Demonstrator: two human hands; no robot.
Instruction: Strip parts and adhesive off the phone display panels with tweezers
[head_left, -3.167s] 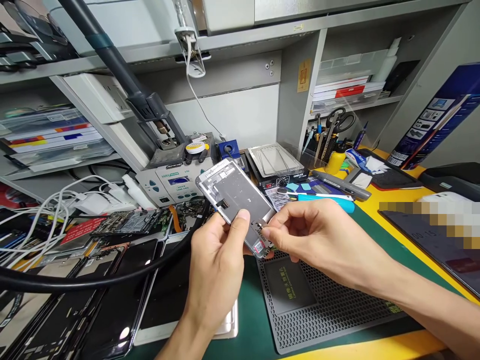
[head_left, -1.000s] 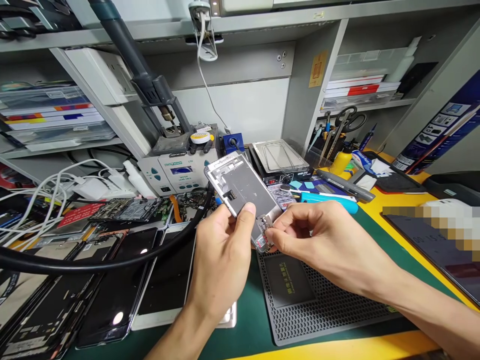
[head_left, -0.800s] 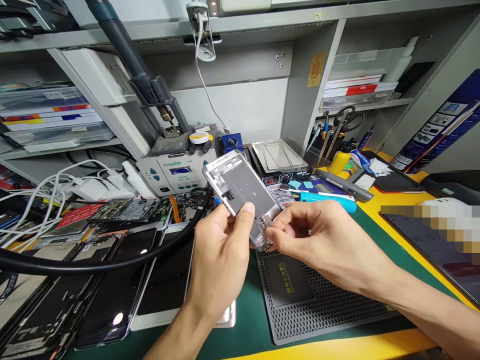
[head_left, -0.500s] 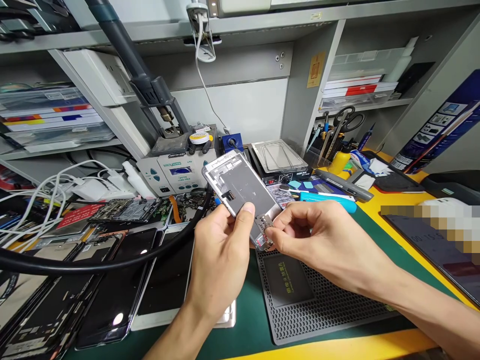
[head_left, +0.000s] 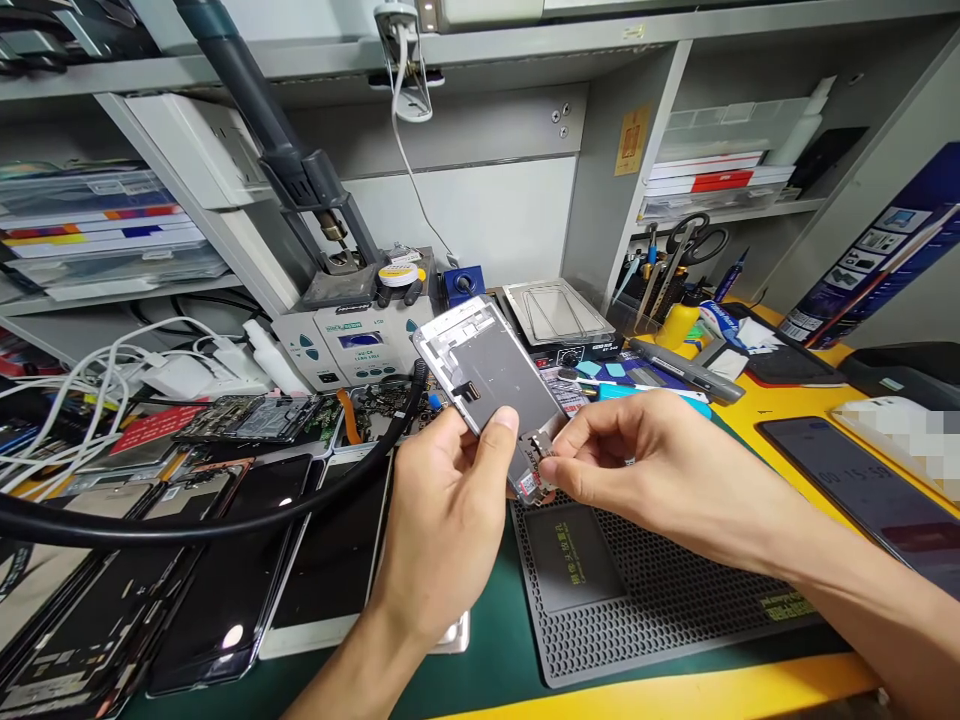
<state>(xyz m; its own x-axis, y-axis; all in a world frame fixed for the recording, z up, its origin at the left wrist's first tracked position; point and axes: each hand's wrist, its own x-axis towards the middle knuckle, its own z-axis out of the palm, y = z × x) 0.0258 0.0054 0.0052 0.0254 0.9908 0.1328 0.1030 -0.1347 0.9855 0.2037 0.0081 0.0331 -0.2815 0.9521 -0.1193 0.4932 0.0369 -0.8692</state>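
A phone screen assembly [head_left: 499,375], its grey back facing up, is tilted above the dark perforated mat [head_left: 660,600]. My left hand [head_left: 454,510] grips it by its lower left side, thumb on the back and fingers underneath. At its lower right end lies a small metal plate [head_left: 534,450] beside a white and red label. My right hand [head_left: 645,460] pinches the edge of this plate between thumb and forefinger. The fingertips partly hide the plate, so I cannot tell whether it is attached.
Phone screens [head_left: 232,580] lie at the left under a thick black cable [head_left: 187,532]. Behind stand a grey soldering station [head_left: 352,345] and a hot plate [head_left: 559,315]. A phone showing a timer [head_left: 862,490] lies right. Tools and bottles crowd the back right.
The screen assembly and both hands have shifted slightly to the right. My right hand still pinches the small metal plate.
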